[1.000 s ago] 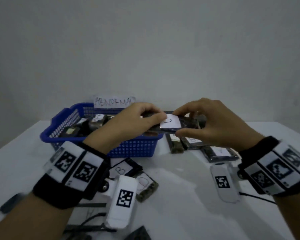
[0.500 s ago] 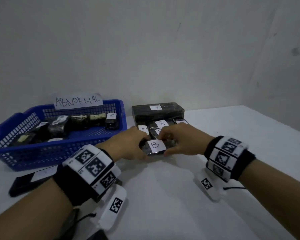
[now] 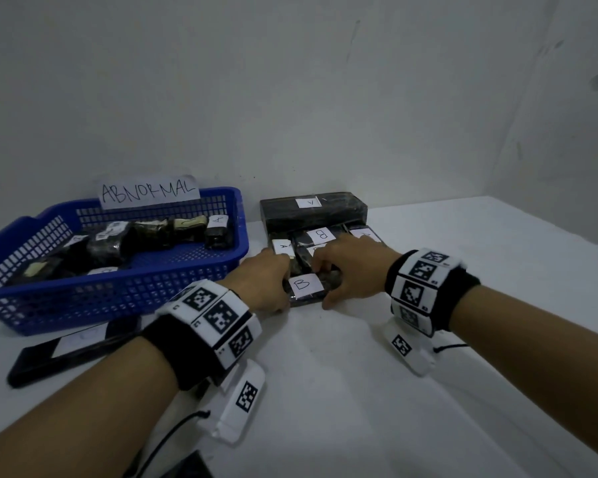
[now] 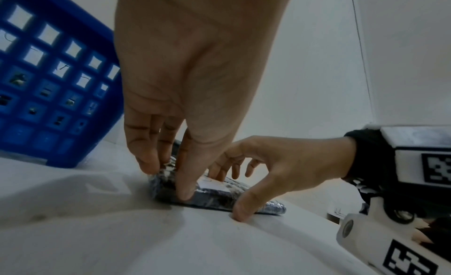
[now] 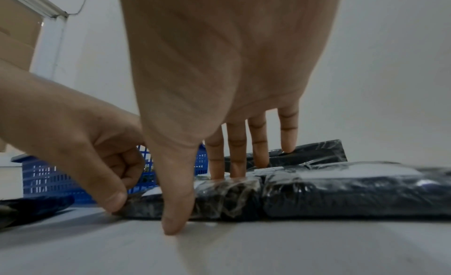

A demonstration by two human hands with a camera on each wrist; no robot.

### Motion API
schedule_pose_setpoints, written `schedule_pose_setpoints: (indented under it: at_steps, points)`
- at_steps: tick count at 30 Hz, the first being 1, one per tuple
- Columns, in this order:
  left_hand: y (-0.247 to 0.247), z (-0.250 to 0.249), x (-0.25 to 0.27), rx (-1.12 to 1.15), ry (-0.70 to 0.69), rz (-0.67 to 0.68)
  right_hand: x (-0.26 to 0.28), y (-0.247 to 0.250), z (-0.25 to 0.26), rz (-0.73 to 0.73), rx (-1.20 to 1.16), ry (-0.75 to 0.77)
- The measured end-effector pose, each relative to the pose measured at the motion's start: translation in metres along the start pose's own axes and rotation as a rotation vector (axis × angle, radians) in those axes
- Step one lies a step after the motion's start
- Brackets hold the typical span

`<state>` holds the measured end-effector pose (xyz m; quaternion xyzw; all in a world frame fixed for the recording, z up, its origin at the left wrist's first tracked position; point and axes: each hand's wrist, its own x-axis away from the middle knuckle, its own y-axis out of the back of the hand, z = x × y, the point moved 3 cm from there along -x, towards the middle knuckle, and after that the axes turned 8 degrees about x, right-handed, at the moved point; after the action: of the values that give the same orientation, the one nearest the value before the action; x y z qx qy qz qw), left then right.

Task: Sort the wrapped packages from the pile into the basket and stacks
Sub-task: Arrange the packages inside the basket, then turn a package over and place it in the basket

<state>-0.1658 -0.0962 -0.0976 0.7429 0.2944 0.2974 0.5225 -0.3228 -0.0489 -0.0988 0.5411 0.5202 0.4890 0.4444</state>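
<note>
Your left hand (image 3: 263, 281) and right hand (image 3: 351, 274) pinch opposite ends of B-labelled package (image 3: 306, 288), flat on table (image 3: 359, 391) right of blue basket (image 3: 125, 291).

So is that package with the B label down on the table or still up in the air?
Down. The B package lies flat on the table, both hands holding its ends.

The B-labelled package (image 3: 306, 287) — dark, film-wrapped, flat — lies on the white table (image 3: 359, 391) at the near end of the stacks (image 3: 320, 236), label up. The blue basket (image 3: 118, 294), tagged ABNORMAL, sits just left, holding several wrapped packages (image 3: 118, 239). Another dark package (image 3: 73, 350) lies before the basket.
</note>
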Motion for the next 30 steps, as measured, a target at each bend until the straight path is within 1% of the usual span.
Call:
schedule_pose_setpoints:
  at_steps: [4, 7, 10, 12, 13, 15, 17, 19, 21, 22, 24, 26, 27, 28, 30]
  points:
    - [0.006, 0.002, 0.008, 0.031, -0.012, -0.017, 0.005, 0.004, -0.002, -0.028, -0.059, -0.016]
    - [0.022, 0.000, 0.026, 0.127, -0.065, -0.066, 0.013, 0.021, 0.002, -0.078, -0.077, 0.002]
    - [0.047, 0.007, 0.057, 0.243, -0.106, -0.100, 0.022, 0.044, 0.018, -0.154, -0.194, 0.073]
    - [0.064, 0.019, 0.080, 0.280, -0.114, -0.147, 0.028, 0.057, 0.040, -0.158, -0.278, 0.139]
    - [0.070, 0.027, 0.090, 0.292, -0.105, -0.171, 0.032, 0.062, 0.052, -0.132, -0.299, 0.173]
    - [0.076, 0.048, 0.110, 0.303, -0.046, -0.186, 0.037, 0.069, 0.086, -0.030, -0.288, 0.237]
    - [0.074, 0.070, 0.125, 0.297, 0.033, -0.146, 0.033, 0.068, 0.118, 0.088, -0.205, 0.255]
    - [0.066, 0.088, 0.132, 0.273, 0.107, -0.072, 0.025, 0.059, 0.143, 0.178, -0.098, 0.247]
    - [0.059, 0.101, 0.137, 0.256, 0.146, -0.028, 0.016, 0.047, 0.164, 0.236, 0.004, 0.239]
    - [0.056, 0.106, 0.137, 0.256, 0.153, -0.017, 0.013, 0.042, 0.170, 0.252, 0.020, 0.233]
    - [0.053, 0.112, 0.139, 0.262, 0.162, 0.007, 0.010, 0.037, 0.174, 0.259, -0.051, 0.218]
    - [0.051, 0.116, 0.142, 0.294, 0.148, 0.020, 0.011, 0.041, 0.172, 0.227, -0.138, 0.228]
    - [0.052, 0.118, 0.143, 0.338, 0.134, -0.006, 0.011, 0.045, 0.169, 0.198, -0.195, 0.238]
    - [0.055, 0.120, 0.145, 0.401, 0.123, -0.061, 0.012, 0.051, 0.166, 0.162, -0.271, 0.241]
    - [0.066, 0.126, 0.151, 0.542, 0.121, -0.211, 0.012, 0.065, 0.160, 0.079, -0.463, 0.244]
